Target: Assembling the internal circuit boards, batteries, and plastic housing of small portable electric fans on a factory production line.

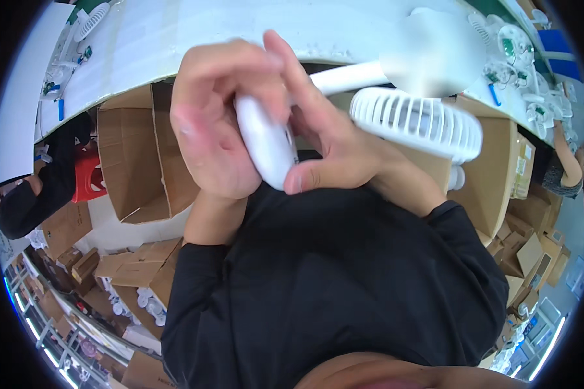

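In front of my chest, a smooth white rounded plastic piece (264, 139), perhaps a fan's base or handle, is held between both hands. My left hand (211, 123) curls around its upper left side, its fingers smeared by motion. My right hand (337, 139) grips it from the other side, thumb at the lower end and index finger raised. Beside my right wrist is a white fan head with a slatted grille (415, 123); whether it joins the held piece is hidden. Behind my right hand, a white bar (347, 78) runs toward a blurred white round shape (438, 52).
A white table (240, 19) spans the far side. Fan parts with green circuit boards (509, 48) lie at its right, more at its left. Open cardboard boxes (126, 162) stand on both sides. Other people (32, 201) work at left and right; a red stool (89, 175) is at left.
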`<state>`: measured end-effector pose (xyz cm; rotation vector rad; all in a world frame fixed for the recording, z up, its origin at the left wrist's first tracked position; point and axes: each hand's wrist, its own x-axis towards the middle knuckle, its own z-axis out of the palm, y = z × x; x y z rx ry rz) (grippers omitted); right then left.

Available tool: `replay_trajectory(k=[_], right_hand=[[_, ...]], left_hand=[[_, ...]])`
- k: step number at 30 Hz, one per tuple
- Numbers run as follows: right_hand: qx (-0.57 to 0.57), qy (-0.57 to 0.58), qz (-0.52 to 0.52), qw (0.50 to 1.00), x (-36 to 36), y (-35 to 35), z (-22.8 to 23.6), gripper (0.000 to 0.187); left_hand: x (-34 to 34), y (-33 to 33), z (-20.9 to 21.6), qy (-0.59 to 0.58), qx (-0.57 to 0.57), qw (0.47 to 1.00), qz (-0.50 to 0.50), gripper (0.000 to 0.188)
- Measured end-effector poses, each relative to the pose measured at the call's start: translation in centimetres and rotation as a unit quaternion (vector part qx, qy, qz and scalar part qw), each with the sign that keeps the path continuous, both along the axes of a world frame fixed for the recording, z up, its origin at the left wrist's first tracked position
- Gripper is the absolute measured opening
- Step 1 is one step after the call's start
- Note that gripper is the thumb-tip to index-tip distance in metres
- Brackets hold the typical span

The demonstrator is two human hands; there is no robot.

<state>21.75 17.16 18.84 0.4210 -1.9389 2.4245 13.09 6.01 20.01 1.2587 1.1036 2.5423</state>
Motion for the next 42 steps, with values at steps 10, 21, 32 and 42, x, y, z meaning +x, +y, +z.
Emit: replay_trajectory(k=[10, 21, 32, 42], right_hand=[[0.069, 0.075, -0.004, 0.995, 1.1, 0.3, -1.4, 0.118], [-0.115, 0.000, -0.090, 0.989, 1.3, -0.8, -3.6, 0.106], [0.204, -0.006, -0.177, 0.963, -2.1, 2.5, 0.7, 0.089], [0.244, -0.112, -0.612, 0.744, -5.8, 31.0, -3.5, 0.064]], left_hand=[[0.3, -0.2, -0.2, 0.067, -0.044, 0.995, 0.054, 0.057], [1.7, 1.8, -4.1, -0.006, -0.159, 0.980, 0.120, 0.041], [-1.7, 5.0, -4.9, -0.198, -0.118, 0.968, 0.095, 0.040], [-4.8, 3.0, -13.3, 0.165, -0.433, 0.839, 0.285, 0.019]])
